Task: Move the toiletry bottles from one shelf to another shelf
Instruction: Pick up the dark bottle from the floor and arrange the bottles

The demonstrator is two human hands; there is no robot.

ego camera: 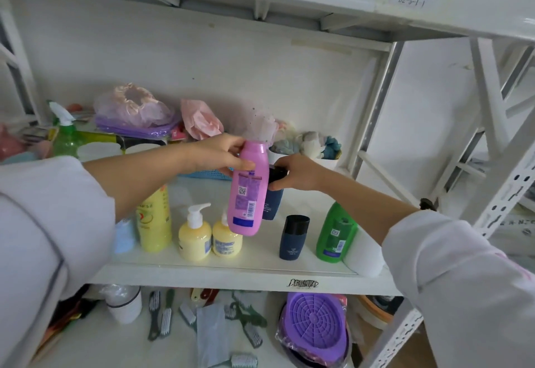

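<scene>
My left hand grips a pink bottle by its upper part and holds it above the middle shelf. My right hand is closed on the black cap of a dark blue bottle, which is partly hidden behind the pink one. Standing on the shelf are a second dark blue bottle, a green bottle, two yellow pump bottles, a tall yellow bottle and a pale blue bottle.
Bagged items, a green spray bottle and a blue basket fill the back of the shelf. A white roll stands at its right end. Below lie several brushes and a purple round tray. A white upright borders the right side.
</scene>
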